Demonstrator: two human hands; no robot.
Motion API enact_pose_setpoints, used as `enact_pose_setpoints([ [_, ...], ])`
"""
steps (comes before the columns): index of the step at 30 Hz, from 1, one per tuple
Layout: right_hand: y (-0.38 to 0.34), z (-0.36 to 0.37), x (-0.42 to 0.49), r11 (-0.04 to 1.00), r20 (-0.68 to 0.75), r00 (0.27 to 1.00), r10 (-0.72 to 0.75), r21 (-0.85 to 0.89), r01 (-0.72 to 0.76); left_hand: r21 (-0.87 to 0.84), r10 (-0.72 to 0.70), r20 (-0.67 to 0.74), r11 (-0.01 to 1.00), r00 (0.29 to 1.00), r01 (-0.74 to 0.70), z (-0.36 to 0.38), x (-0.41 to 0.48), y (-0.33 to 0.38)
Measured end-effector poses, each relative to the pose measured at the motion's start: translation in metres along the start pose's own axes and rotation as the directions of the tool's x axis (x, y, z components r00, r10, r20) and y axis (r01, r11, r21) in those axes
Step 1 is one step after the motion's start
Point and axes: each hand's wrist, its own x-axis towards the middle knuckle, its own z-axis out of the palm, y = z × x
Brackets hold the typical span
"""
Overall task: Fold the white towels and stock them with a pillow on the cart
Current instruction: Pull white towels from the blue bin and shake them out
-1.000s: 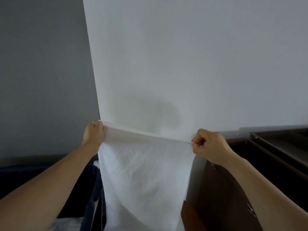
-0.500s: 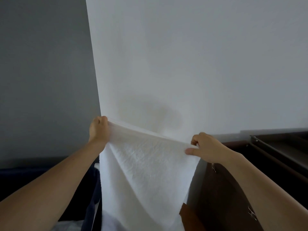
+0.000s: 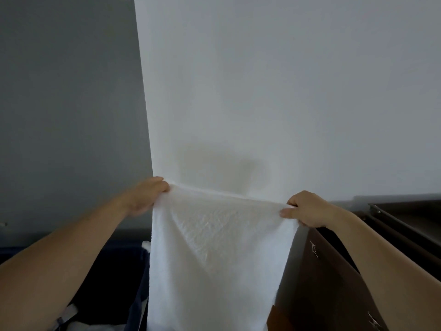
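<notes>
A white towel [image 3: 214, 259] hangs in front of me, stretched by its top edge between both hands at arm's length. My left hand [image 3: 145, 197] grips the top left corner, fingers curled over the hem. My right hand [image 3: 307, 209] pinches the top right corner, thumb on the near side. The cloth drops straight down past the bottom of the frame, so its lower end is hidden. No pillow is in view.
A dark blue fabric bin [image 3: 119, 271] with white linen [image 3: 90, 327] inside stands at the lower left. A dark brown cart [image 3: 334, 283] with a shelf edge [image 3: 405, 225] fills the lower right. A white wall [image 3: 286, 91] and a grey one [image 3: 66, 115] rise behind.
Both hands keep their hold on the towel's top corners. The hands have shifted slightly to the right and the top edge has slackened a little, with diagonal creases showing in the cloth.
</notes>
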Motion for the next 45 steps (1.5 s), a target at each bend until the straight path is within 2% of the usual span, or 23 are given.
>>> enact_pose_setpoints([
  [3,-0.002,-0.008,0.007,0.993,-0.064,0.998,-0.009,0.115,0.017,0.023,0.020,0.015,1.000,1.000,-0.020,-0.020,0.006,-0.002],
  [4,-0.006,-0.015,0.010,0.987,-0.123,0.992,-0.023,0.154,0.042,0.015,0.060,-0.027,0.998,0.998,-0.060,-0.025,0.007,0.007],
  [6,-0.021,-0.037,0.013,0.956,-0.340,0.940,-0.014,0.272,0.113,-0.002,0.163,-0.166,0.986,0.972,-0.166,-0.037,0.011,0.033],
  [8,-0.045,-0.058,0.012,0.851,-0.541,0.838,0.075,0.473,0.229,0.041,0.248,-0.353,0.967,0.902,-0.250,-0.050,0.019,0.059],
  [9,-0.054,-0.063,0.013,0.762,-0.577,0.806,0.132,0.579,0.290,0.084,0.267,-0.433,0.963,0.861,-0.256,-0.054,0.023,0.066],
  [11,-0.063,-0.060,0.016,0.640,-0.535,0.824,0.187,0.703,0.311,0.197,0.294,-0.502,0.955,0.814,-0.223,-0.051,0.023,0.072],
  [13,-0.060,-0.050,0.018,0.677,-0.462,0.870,0.170,0.697,0.238,0.333,0.299,-0.466,0.931,0.832,-0.148,-0.045,0.022,0.065],
  [14,-0.058,-0.049,0.018,0.687,-0.469,0.867,0.167,0.687,0.239,0.383,0.314,-0.448,0.913,0.837,-0.137,-0.043,0.021,0.062],
  [15,-0.058,-0.052,0.017,0.670,-0.509,0.842,0.178,0.690,0.275,0.409,0.344,-0.451,0.900,0.824,-0.152,-0.042,0.018,0.062],
  [18,-0.067,-0.070,0.014,0.599,-0.667,0.710,0.227,0.670,0.439,0.383,0.410,-0.572,0.899,0.710,-0.211,-0.048,0.015,0.088],
  [19,-0.070,-0.074,0.013,0.590,-0.693,0.684,0.230,0.658,0.468,0.390,0.416,-0.573,0.896,0.707,-0.211,-0.051,0.014,0.099],
  [22,-0.075,-0.084,0.010,0.595,-0.704,0.679,0.208,0.642,0.484,0.454,0.424,-0.512,0.872,0.747,-0.184,-0.056,0.015,0.116],
  [25,-0.070,-0.087,0.003,0.601,-0.719,0.670,0.185,0.622,0.501,0.435,0.369,-0.528,0.891,0.765,-0.130,-0.045,0.006,0.117],
  [28,-0.059,-0.087,-0.005,0.623,-0.755,0.631,0.182,0.584,0.520,0.263,0.309,-0.559,0.946,0.770,-0.190,-0.031,-0.005,0.120],
  [31,-0.051,-0.091,-0.015,0.629,-0.802,0.575,0.164,0.534,0.565,0.132,0.297,-0.574,0.953,0.763,-0.273,-0.021,-0.017,0.126],
  [33,-0.048,-0.094,-0.024,0.628,-0.811,0.567,0.146,0.519,0.580,0.059,0.279,-0.600,0.950,0.750,-0.307,-0.013,-0.027,0.129],
  [39,-0.037,-0.077,-0.035,0.634,-0.769,0.624,0.136,0.552,0.542,-0.077,0.170,-0.581,0.962,0.796,-0.262,0.002,-0.034,0.107],
  [45,-0.033,-0.050,-0.025,0.653,-0.682,0.702,0.206,0.629,0.420,-0.190,0.107,-0.503,0.954,0.858,-0.231,0.007,-0.016,0.071],
])
